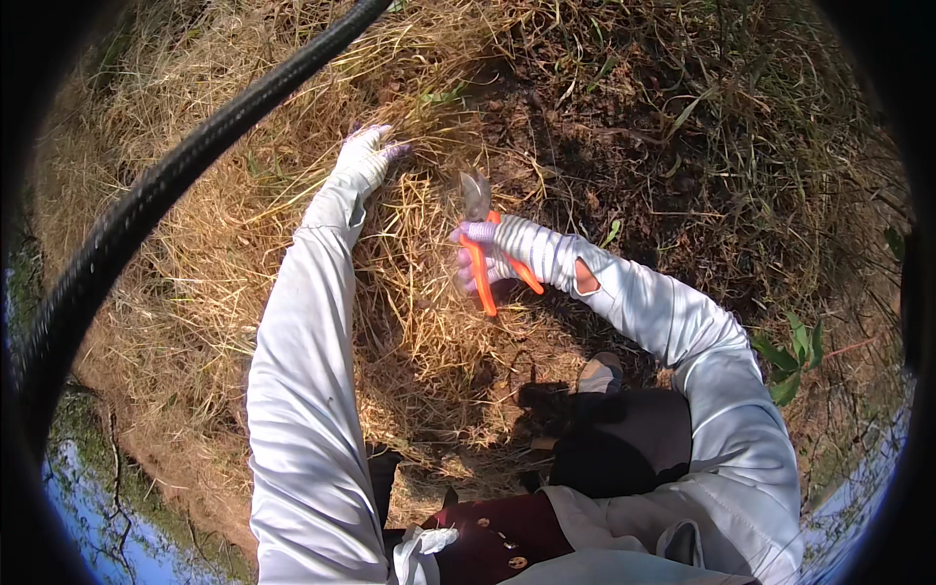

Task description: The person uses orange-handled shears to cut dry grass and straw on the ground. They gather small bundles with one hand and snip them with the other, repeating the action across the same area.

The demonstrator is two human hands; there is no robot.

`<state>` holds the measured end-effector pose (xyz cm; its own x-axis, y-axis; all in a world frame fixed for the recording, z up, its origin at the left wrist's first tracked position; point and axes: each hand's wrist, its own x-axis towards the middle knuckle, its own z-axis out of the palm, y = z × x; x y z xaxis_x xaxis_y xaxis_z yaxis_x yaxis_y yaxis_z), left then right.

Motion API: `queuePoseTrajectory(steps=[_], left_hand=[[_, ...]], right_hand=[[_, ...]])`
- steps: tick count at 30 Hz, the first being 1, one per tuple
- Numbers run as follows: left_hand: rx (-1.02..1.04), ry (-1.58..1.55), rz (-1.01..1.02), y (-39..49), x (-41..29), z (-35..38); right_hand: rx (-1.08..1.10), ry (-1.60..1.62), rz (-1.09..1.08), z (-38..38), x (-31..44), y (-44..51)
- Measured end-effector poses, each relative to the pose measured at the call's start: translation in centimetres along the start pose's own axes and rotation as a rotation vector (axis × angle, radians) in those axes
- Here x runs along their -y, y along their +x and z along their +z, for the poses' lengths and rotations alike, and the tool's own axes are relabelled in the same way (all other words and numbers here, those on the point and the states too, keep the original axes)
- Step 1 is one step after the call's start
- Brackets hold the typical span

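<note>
My right hand [493, 252], in a striped knit glove, grips pruning shears [479, 241] by their orange handles. The metal blades point away from me, just above dry grass. My left hand [371, 153] wears a pale glove with purple fingertips. It reaches into the dry grass [431, 131] up and to the left of the blades, its fingers spread at the stalks. Whether it holds any stalks cannot be told.
Dark soil [556, 146] with plant litter lies right of the shears. A leafy green plant [793, 358] stands near my right elbow. My shoe [599, 373] rests on the ground below my right forearm. A black cable or strap [183, 161] crosses the upper left of the view.
</note>
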<state>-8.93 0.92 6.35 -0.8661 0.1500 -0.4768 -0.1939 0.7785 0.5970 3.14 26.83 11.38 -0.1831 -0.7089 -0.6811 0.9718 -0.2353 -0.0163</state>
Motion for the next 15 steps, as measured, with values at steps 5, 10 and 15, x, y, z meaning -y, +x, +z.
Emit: queuePoseTrajectory(steps=[5, 10, 15], left_hand=[[0.000, 0.001, -0.009, -0.1, -0.1, 0.2], [0.004, 0.019, 0.006, -0.5, -0.4, 0.1], [-0.001, 0.063, 0.024, -0.6, -0.5, -0.1]], right_hand=[[0.040, -0.126, 0.144, -1.3, 5.5, 1.3], [0.030, -0.063, 0.164, -0.9, 9.1, 5.3], [0.244, -0.006, -0.034, -0.6, 7.6, 6.9]])
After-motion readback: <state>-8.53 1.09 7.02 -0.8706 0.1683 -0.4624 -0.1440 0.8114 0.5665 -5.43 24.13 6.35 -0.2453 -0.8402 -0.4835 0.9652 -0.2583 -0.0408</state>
